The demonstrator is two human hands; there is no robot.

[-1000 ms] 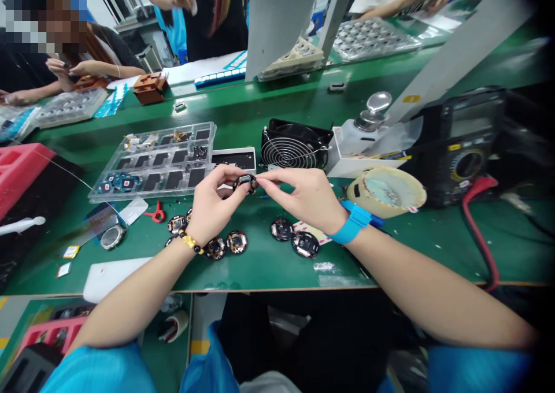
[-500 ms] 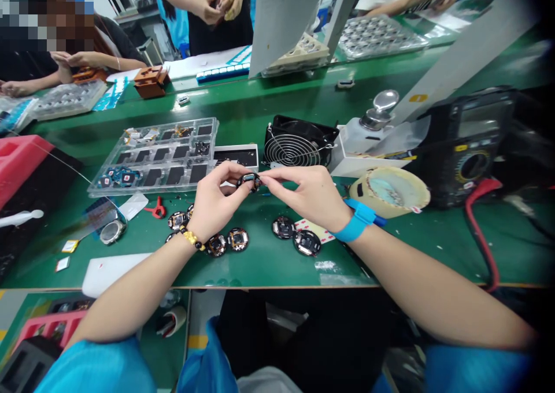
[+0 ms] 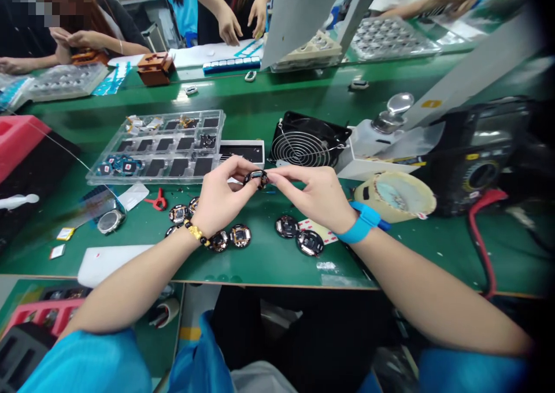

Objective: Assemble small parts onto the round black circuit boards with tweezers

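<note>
Above the green bench [image 3: 264, 266], a small round part [image 3: 255, 178] is resting between the person's hands. The left hand [image 3: 226, 195] is pinching it between thumb and fingers, while the right hand [image 3: 315, 196] is holding thumb and fingertips together at its three-o'clock edge; whether they are gripping it cannot be told. From that part, two dark discs [image 3: 310, 243] are lying at about four o'clock, more round pieces [image 3: 240, 236] at seven, a clear tray [image 3: 151, 180] toward ten, and a black fan [image 3: 299, 150] is standing at two.
</note>
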